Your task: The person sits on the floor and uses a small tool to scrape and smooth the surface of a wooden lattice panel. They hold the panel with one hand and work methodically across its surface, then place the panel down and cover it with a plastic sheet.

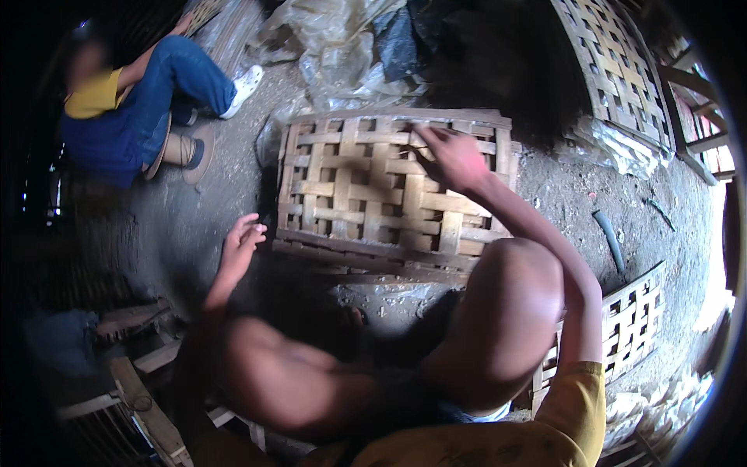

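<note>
A rectangular panel of woven flat bamboo strips (373,187), framed with wooden slats, lies in front of my knees. Over its upper right part reaches my right hand (455,158), slightly blurred, with thumb and forefinger stretched out and apart. Its fingertips are close to the weave; whether they touch it I cannot make out. Off the panel's left edge, my left hand (243,243) hangs in the air with its fingers loosely bent and apart, and nothing shows in it. Below the panel's near edge, more wooden slats are visible.
Another person (140,109) sits at the far left. Crumpled plastic sheeting (334,54) lies beyond the panel. More woven panels stand at the upper right (618,70) and lower right (634,319). A dark tube-like piece (611,241) lies on the floor; a wooden frame (144,405) is at lower left.
</note>
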Motion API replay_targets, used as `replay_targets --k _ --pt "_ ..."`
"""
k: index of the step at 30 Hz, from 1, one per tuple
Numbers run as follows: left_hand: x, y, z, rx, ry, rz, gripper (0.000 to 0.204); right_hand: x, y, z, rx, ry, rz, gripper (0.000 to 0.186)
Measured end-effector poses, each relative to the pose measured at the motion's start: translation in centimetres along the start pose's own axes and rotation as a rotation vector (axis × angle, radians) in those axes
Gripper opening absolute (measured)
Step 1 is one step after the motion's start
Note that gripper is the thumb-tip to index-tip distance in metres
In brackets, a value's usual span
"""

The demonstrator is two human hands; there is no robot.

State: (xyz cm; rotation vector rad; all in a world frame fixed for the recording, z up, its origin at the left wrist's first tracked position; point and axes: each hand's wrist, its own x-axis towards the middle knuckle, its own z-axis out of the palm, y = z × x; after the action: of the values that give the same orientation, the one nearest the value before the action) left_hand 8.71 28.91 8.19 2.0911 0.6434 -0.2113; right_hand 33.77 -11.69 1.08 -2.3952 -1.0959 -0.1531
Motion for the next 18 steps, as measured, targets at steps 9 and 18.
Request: replay_targets --k 9,18 --pt "21.0 6.9 6.2 0.143 -0.042 0.39 0.049 -0.2 6.2 5.9 0.09 -0.117 -0.223 0.055" --pt "24.7 -4.2 5.2 0.163 0.532 0.148 0.039 -0.7 4.7 5.5 0.163 -0.171 -0.168 0.045"
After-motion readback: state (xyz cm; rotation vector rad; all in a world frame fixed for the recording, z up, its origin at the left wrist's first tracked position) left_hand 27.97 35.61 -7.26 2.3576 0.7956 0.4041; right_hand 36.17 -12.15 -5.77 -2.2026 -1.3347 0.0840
